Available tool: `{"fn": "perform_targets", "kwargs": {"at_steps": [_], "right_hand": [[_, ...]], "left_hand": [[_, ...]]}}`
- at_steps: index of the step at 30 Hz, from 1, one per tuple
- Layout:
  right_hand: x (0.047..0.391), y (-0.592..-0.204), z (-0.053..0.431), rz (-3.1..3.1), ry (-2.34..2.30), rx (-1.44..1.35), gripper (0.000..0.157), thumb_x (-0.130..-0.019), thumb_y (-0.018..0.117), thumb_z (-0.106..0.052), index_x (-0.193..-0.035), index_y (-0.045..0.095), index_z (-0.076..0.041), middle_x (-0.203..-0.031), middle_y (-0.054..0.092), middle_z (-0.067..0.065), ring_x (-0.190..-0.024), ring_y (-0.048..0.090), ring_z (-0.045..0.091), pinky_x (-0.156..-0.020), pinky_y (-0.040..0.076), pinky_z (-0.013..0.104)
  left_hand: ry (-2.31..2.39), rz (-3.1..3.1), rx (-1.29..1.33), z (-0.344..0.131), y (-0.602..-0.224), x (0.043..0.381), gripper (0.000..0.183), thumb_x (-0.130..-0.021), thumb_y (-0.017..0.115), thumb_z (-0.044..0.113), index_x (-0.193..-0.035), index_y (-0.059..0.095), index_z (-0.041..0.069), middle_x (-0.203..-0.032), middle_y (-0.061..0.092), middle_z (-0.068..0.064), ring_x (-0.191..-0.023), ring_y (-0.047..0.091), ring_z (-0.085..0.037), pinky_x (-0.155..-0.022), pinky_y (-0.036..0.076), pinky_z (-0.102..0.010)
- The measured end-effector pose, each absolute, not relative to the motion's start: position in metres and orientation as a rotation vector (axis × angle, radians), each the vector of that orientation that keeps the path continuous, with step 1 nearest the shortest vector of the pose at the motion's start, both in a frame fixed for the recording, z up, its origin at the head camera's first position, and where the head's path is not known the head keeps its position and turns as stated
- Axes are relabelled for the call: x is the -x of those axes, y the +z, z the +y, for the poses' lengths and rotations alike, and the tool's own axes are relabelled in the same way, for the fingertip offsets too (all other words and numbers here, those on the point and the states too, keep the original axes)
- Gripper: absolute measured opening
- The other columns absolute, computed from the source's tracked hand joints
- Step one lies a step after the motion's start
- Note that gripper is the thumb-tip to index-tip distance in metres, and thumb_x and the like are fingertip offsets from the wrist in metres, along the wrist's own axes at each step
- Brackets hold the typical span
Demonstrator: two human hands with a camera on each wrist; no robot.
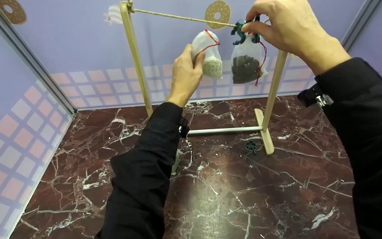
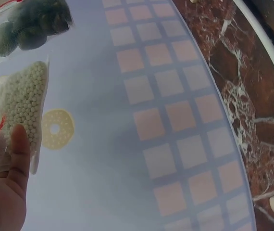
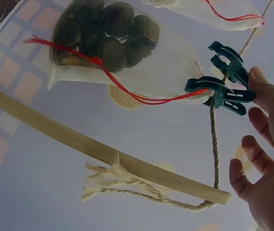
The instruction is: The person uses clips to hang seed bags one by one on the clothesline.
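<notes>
- Left hand (image 1: pixel 187 73) pinches a bag of pale beads (image 1: pixel 212 67)
- Right hand (image 1: pixel 284 26) pinches a green clip (image 1: pixel 239 32) at the rope (image 1: pixel 184 18)
- Marble surface (image 1: pixel 277 192) ends against the wall (image 1: pixel 174 38)

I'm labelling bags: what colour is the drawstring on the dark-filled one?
The drawstring is red, clearest in the right wrist view.

Mesh bags (image 1: pixel 245 66) look sheer, plastic clips (image 3: pixel 215 86) smooth, rope (image 1: pixel 184 18) rough.
</notes>
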State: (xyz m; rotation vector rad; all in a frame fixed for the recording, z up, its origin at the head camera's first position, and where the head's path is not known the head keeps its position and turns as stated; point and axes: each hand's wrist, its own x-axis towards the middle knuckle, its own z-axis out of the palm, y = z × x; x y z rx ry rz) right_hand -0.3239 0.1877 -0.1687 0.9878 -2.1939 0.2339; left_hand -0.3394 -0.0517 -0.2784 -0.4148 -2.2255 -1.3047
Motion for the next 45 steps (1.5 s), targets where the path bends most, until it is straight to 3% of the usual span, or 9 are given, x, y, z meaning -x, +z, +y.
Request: {"fn": "perform_targets", "kwargs": {"at_steps": [5, 9, 14, 19, 29, 38, 41, 45], "right_hand": [[0.325, -0.171, 0.181, -2.243, 0.371, -0.923, 0.029, -0.096, 0.072, -0.027, -0.103, 0.074, 0.002, -0.101, 0.072, 0.018, -0.101, 0.055, 0.036, -0.096, 0.038, 0.048], [0.326, -0.174, 0.176, -2.262, 0.452, -0.904, 0.030, -0.095, 0.073, -0.029, -0.104, 0.075, 0.000, -0.101, 0.072, 0.015, -0.099, 0.056, 0.032, -0.092, 0.038, 0.042], [0.327, -0.177, 0.172, -2.257, 0.507, -0.948, 0.029, -0.095, 0.073, -0.026, -0.104, 0.075, 0.002, -0.101, 0.069, 0.017, -0.100, 0.051, 0.031, -0.092, 0.037, 0.041], [0.327, -0.177, 0.173, -2.287, 0.552, -1.008, 0.028, -0.094, 0.074, -0.022, -0.105, 0.074, 0.004, -0.102, 0.063, 0.018, -0.103, 0.047, 0.031, -0.093, 0.035, 0.041], [0.327, -0.177, 0.171, -2.293, 0.588, -1.023, 0.027, -0.095, 0.073, -0.021, -0.107, 0.074, 0.003, -0.104, 0.067, 0.016, -0.105, 0.050, 0.029, -0.093, 0.037, 0.040], [0.330, -0.180, 0.174, -2.235, 0.575, -1.041, 0.030, -0.094, 0.075, -0.023, -0.107, 0.073, 0.004, -0.100, 0.064, 0.014, -0.097, 0.041, 0.024, -0.086, 0.030, 0.035], [0.330, -0.180, 0.174, -2.256, 0.559, -1.032, 0.033, -0.094, 0.076, -0.024, -0.110, 0.070, 0.005, -0.107, 0.064, 0.017, -0.105, 0.046, 0.028, -0.093, 0.032, 0.038], [0.329, -0.180, 0.176, -2.307, 0.498, -1.026, 0.041, -0.097, 0.071, -0.027, -0.123, 0.065, 0.004, -0.121, 0.061, 0.022, -0.121, 0.048, 0.039, -0.108, 0.031, 0.048]], "left_hand": [[-1.391, -2.239, 0.338, -0.051, -0.280, 0.339, 0.021, -0.104, 0.059, 0.019, -0.112, 0.058, -0.001, -0.103, 0.067, -0.013, -0.088, 0.062, -0.018, -0.075, 0.051, -0.025], [-1.481, -2.251, 0.330, -0.046, -0.280, 0.336, 0.022, -0.104, 0.059, 0.021, -0.114, 0.058, 0.001, -0.103, 0.066, -0.012, -0.086, 0.063, -0.018, -0.073, 0.054, -0.026], [-1.548, -2.249, 0.364, -0.040, -0.281, 0.331, 0.023, -0.104, 0.060, 0.023, -0.114, 0.058, 0.003, -0.097, 0.066, -0.011, -0.075, 0.063, -0.020, -0.063, 0.056, -0.030], [-1.581, -2.220, 0.369, -0.041, -0.282, 0.331, 0.019, -0.103, 0.062, 0.021, -0.108, 0.060, 0.003, -0.087, 0.063, -0.008, -0.069, 0.061, -0.017, -0.060, 0.055, -0.029], [-1.702, -2.165, 0.468, -0.042, -0.281, 0.329, 0.019, -0.101, 0.065, 0.021, -0.108, 0.064, 0.003, -0.081, 0.060, -0.006, -0.060, 0.057, -0.015, -0.057, 0.054, -0.029], [-1.912, -2.191, 0.612, -0.030, -0.277, 0.326, 0.025, -0.102, 0.063, 0.017, -0.120, 0.059, -0.001, -0.098, 0.065, -0.012, -0.080, 0.064, -0.021, -0.069, 0.056, -0.034], [-1.940, -2.172, 0.648, -0.029, -0.278, 0.326, 0.029, -0.102, 0.062, 0.015, -0.125, 0.057, -0.003, -0.104, 0.067, -0.015, -0.085, 0.067, -0.024, -0.069, 0.057, -0.034], [-1.904, -2.135, 0.658, -0.030, -0.279, 0.327, 0.030, -0.102, 0.062, 0.014, -0.126, 0.057, -0.005, -0.103, 0.069, -0.015, -0.079, 0.066, -0.022, -0.063, 0.055, -0.031]]}}
